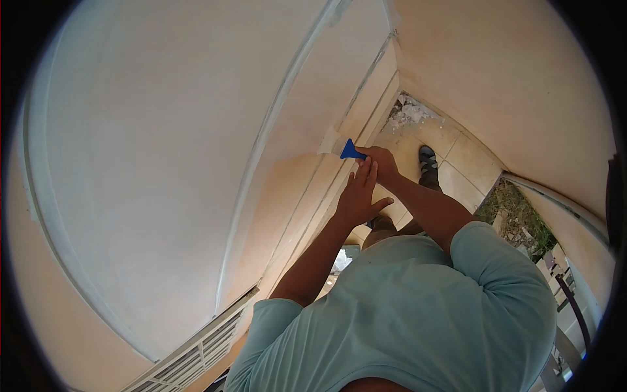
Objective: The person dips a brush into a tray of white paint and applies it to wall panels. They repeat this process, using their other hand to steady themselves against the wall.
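Observation:
A blue-handled scraper point(351, 149) lies with its wide end against the peach and white wall point(297, 134), close to a dark horizontal seam. My right hand point(381, 163) is closed around its handle. Just beside it my left hand point(359, 196) is stretched out, fingers straight and thumb apart, its fingertips at the right hand and the handle's end. A pale patch point(330, 142) shows on the wall at the scraper's broad end.
Broken white debris point(411, 112) lies in the corner of the tiled floor point(457, 173). One sandaled foot point(428, 158) stands on the tiles. Grass and rubble point(516, 212) show past the floor's edge. A slatted vent or grille point(202, 349) sits at the lower left.

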Demonstrator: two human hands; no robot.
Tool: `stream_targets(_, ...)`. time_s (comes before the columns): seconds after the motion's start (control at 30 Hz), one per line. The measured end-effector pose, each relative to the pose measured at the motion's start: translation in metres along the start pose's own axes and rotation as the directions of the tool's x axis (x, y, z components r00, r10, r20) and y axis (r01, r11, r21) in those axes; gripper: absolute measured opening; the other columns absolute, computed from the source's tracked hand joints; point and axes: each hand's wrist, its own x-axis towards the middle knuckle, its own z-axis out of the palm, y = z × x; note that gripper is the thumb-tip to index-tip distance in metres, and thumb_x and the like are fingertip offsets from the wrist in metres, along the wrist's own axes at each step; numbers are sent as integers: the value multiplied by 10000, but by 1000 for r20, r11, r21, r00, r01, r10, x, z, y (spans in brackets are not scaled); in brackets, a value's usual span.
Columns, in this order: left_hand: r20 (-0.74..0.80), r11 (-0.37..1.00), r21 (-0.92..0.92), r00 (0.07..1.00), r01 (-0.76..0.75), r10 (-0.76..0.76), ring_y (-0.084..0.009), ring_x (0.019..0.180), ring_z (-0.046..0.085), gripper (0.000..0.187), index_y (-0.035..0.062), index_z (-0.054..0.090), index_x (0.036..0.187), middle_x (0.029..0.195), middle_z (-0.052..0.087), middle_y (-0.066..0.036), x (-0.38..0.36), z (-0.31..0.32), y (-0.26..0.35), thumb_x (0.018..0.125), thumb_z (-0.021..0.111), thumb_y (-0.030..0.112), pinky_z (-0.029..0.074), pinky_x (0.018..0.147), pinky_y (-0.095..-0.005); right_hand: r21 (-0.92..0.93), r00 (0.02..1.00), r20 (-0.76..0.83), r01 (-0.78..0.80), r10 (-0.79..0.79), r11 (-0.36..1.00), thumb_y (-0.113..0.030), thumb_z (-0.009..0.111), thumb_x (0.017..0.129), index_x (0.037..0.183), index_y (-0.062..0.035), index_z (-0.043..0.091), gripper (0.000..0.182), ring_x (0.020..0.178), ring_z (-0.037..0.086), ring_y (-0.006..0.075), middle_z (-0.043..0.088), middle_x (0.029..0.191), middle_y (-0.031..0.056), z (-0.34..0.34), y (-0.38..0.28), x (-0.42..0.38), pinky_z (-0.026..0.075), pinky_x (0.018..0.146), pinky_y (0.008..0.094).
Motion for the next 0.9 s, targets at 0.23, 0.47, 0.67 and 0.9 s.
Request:
stream_targets(0.23, 37, 997, -30, 996, -76, 77, -395, 1477, 171, 1041, -15, 157, 1531, 1600, 127, -239, -8, -17, 9, 833, 671, 560, 235, 1168, -523, -189, 999, 17, -35, 39, 981, -249, 668, 824, 1085, -65, 704, 321, 821, 661, 330, 699, 875, 148, -8, -2, -5, 521, 751, 400)
stream_targets(0.47, -46, 991, 7, 990, -131, 131, -402, 1466, 196, 1029, -15, 145, 1533, 1597, 132, -245, -23, -41, 19, 842, 681, 528, 237, 1170, -510, -319, 988, -77, 104, -135, 942, -259, 647, 829, 1001, -60, 700, 268, 680, 652, 292, 682, 775, 132, -16, -38, 1, 515, 639, 366)
stream_targets(0.67, -186, 963, 63, 945, -263, 270, -441, 1453, 207, 1019, -23, 185, 1521, 1586, 148, -261, -50, -58, 50, 834, 679, 544, 236, 1168, -522, -207, 994, -17, 103, -109, 973, -234, 682, 810, 1121, -21, 691, 378, 737, 705, 199, 743, 874, 106, -53, -99, -18, 557, 697, 318)
stream_targets(0.9, -299, 910, 189, 861, -369, 411, -447, 1453, 208, 1010, -24, 246, 1505, 1586, 171, -247, -74, -74, 77, 819, 673, 582, 230, 1174, -509, 50, 988, -98, 123, -118, 991, -235, 705, 802, 1127, 5, 688, 404, 806, 719, 152, 751, 884, 93, -62, -129, -38, 562, 734, 280)
